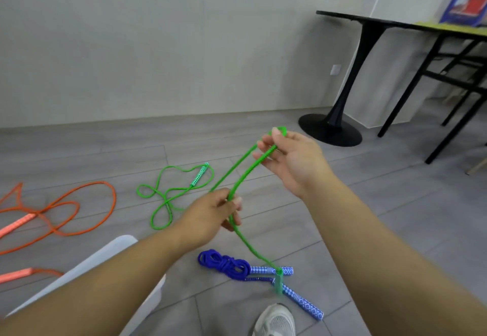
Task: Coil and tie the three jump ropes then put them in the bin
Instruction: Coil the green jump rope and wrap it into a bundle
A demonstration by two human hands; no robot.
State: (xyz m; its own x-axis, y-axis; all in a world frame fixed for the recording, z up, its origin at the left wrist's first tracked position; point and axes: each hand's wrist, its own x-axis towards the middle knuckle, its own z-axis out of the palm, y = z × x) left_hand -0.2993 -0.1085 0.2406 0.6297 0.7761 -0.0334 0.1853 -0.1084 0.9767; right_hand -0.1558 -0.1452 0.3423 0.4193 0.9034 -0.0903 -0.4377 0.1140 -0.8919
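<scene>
Tied, unbinned: blue braided jump rope (226,265). Pinched in left hand (210,214) and right hand (292,156): green braided rope (199,174). Loose: orange cord rope (18,224).

Braided matt green rope (253,167), seemingly plastic white bin (116,248), wood-look floor (395,177)

Single head-worn view, forward and down, close over the hands (253,177)
</scene>
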